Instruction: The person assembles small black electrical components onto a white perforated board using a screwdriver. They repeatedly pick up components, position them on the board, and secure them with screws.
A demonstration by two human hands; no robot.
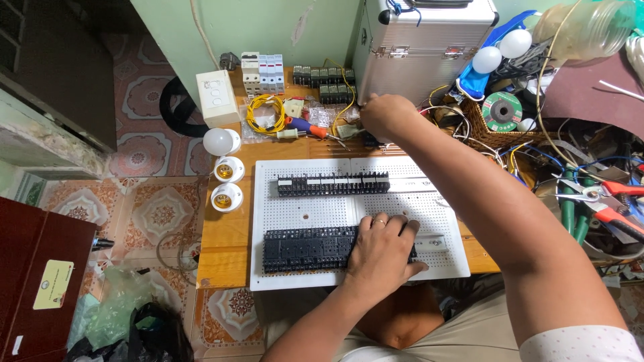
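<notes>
Left hand (381, 251) lies flat, palm down, on the lower row of black terminal blocks (308, 248) mounted on the white perforated panel (302, 211). Fingers spread over the right end of the row, next to the bare end of the metal rail (433, 243). Grip is released, pressing rather than grasping.

Right hand (384, 115) reaches across the panel to the far side of the wooden tabletop (225, 234), at the clutter just in front of the aluminium case (429, 47). Fingers are curled among small parts and wires there; cannot tell if the grip is closed on anything, the knuckles hide it.

Upper row of black blocks (333, 183) sits near the panel's top edge, well apart from the lower row. Left of the right hand: red-and-blue screwdriver (307, 126), yellow wire coil (263, 110), a bank of breakers (263, 72). White bulb (221, 141) and two lamp holders (228, 182) stand at the tabletop's left edge.

Judgement on doing this well: the left palm looks to be steadying the panel and the lower row, so weight should go straight down, not sideways, or the blocks may slide along the rail. The right arm passes over the upper row; keeping the forearm lifted avoids knocking it. Loose wires by the basket (493, 131) are close to the right wrist and could snag.
</notes>
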